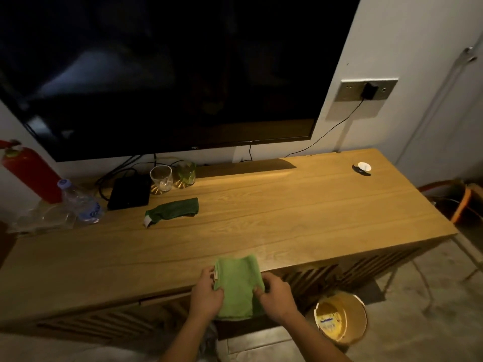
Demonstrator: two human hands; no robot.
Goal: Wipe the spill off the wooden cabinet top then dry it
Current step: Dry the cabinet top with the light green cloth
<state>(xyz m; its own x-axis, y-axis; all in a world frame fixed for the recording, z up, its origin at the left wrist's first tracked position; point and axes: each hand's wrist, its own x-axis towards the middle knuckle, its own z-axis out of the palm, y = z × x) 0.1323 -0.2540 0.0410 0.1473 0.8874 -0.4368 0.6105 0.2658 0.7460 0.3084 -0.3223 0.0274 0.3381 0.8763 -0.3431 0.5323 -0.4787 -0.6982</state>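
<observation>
Fire extinguisher: one red cylinder point(31, 171), leaning at the far left end against the wall
Plastic bottles: one upright with a blue cap point(78, 201); clear crumpled plastic beside it, count unclear
Black box: one point(130, 192), flat on the table, with cables running behind it
Glasses: two, side by side just right of the box; one clear point(161, 178), one green-tinted point(186, 173)
Dark green cloth: one point(173, 210), bunched and lying loose on the table near the glasses, a white tag at its left end
Table: one wooden cabinet top point(300, 205), with a faint wet sheen near the front edge beside the light cloth
Light green cloth: one point(236, 286), folded, its far end resting on the table's front edge and the rest hanging toward the person
Left hand: one point(206, 292), grip pinched shut on the cloth's left edge
Right hand: one point(274, 293), grip pinched shut on the cloth's right edge
Television: one point(162, 74), dark, on the wall above the table
Small objects: two at the far right of the table, a white round one point(364, 166) touching a black one; what they are cannot be told
Bucket: one yellow point(341, 317), on the floor below the table's front right
</observation>
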